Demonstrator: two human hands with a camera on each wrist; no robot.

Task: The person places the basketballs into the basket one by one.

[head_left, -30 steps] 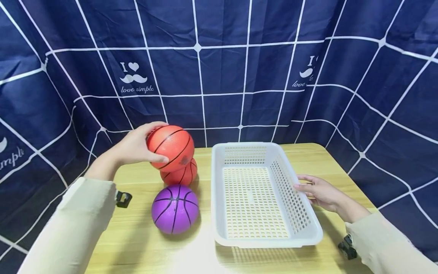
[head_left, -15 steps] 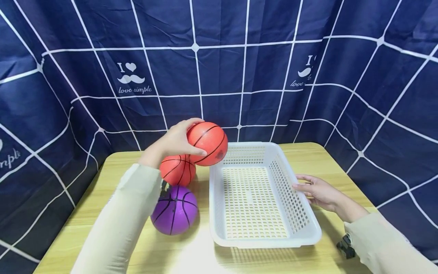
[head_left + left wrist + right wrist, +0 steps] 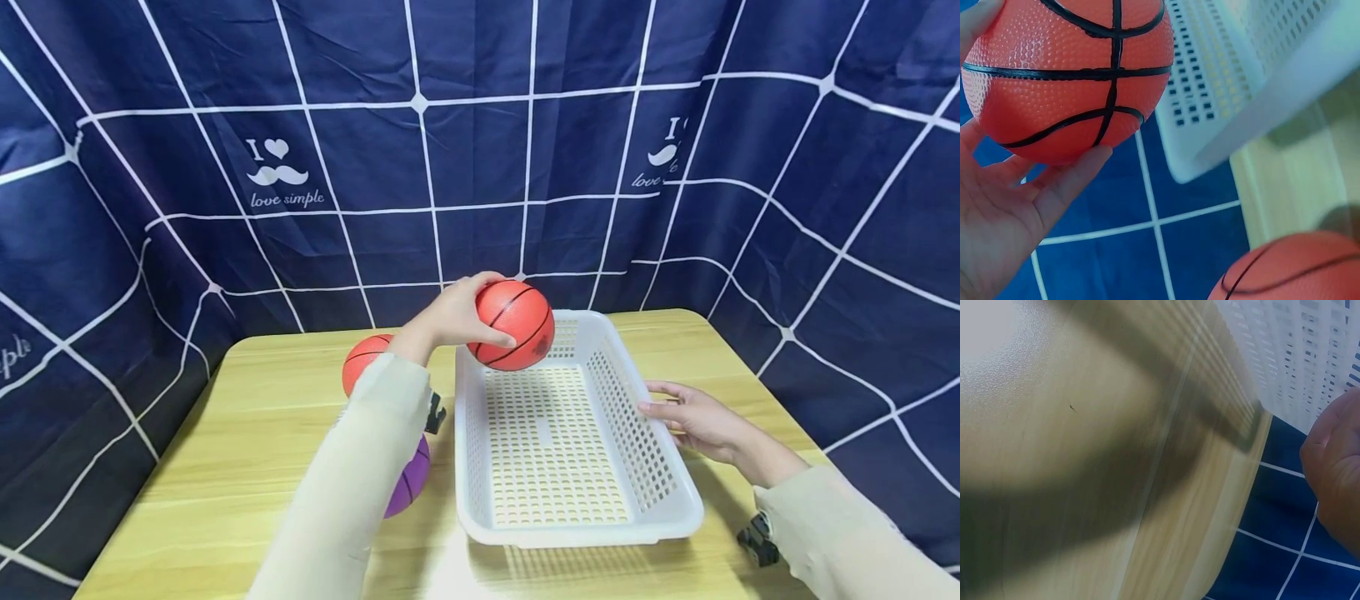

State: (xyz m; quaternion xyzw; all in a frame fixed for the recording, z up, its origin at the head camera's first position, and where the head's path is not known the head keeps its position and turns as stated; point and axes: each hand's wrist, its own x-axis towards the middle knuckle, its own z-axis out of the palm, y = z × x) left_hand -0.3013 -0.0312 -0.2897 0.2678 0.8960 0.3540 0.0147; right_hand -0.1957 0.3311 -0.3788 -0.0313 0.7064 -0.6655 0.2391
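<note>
My left hand (image 3: 459, 318) grips an orange-red toy basketball (image 3: 517, 329) with black lines, thumb on its near side. The ball is above the far left part of a white perforated plastic basket (image 3: 577, 533). In the left wrist view, fingers press the ball's lower side, and the basket's rim shows beyond. My right hand (image 3: 701, 421) holds the basket's right rim, thumb at the edge; the right wrist view has that hand (image 3: 1338, 469) against the outer wall. Left of the basket, a second orange-red basketball (image 3: 362, 360) and a purple basketball (image 3: 411, 482) are partly hidden behind my left arm.
The basket stands on a light wooden table (image 3: 255, 433). A dark blue curtain (image 3: 480, 167) with white grid lines hangs around the back and sides. Black wrist devices (image 3: 759, 540) sit at both sleeves.
My left hand has carried the orange-red basketball rightward, from above the second orange-red ball to over the basket. My left forearm now covers part of the other balls. My right hand stays at the rim.
</note>
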